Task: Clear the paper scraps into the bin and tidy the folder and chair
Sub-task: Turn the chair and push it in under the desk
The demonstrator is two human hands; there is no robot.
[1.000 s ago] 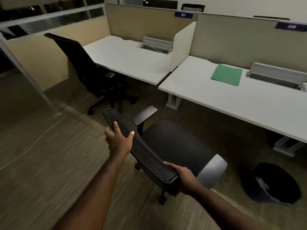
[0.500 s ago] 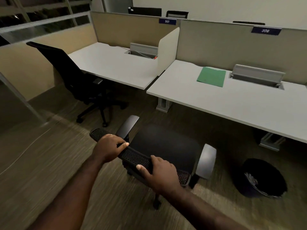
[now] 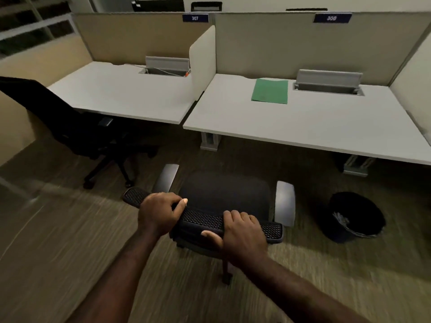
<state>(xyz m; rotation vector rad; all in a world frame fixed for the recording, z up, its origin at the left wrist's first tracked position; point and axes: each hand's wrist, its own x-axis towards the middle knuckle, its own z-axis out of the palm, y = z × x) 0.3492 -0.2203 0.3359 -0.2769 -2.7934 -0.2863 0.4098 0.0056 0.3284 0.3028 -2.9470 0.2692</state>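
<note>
With both hands' fingers (image 3: 235, 216) clamped on the mesh chair back (image 3: 205, 221), push it straight under the tabletop (image 3: 303, 127).

We see a black chair (image 3: 224, 194) with a black mesh back of small holes, and pale grey armrests (image 3: 285, 201); a flat green folder (image 3: 270, 91) on a white desk (image 3: 303, 127); a second white desk (image 3: 121, 94) with another black chair (image 3: 58, 122) beside it; beige partitions (image 3: 291, 45) carrying dark blue labels (image 3: 195, 18) with white numbers; a black bin (image 3: 356, 217) holding pale scraps; the carpet (image 3: 58, 241) is brown with fine streaks.
</note>
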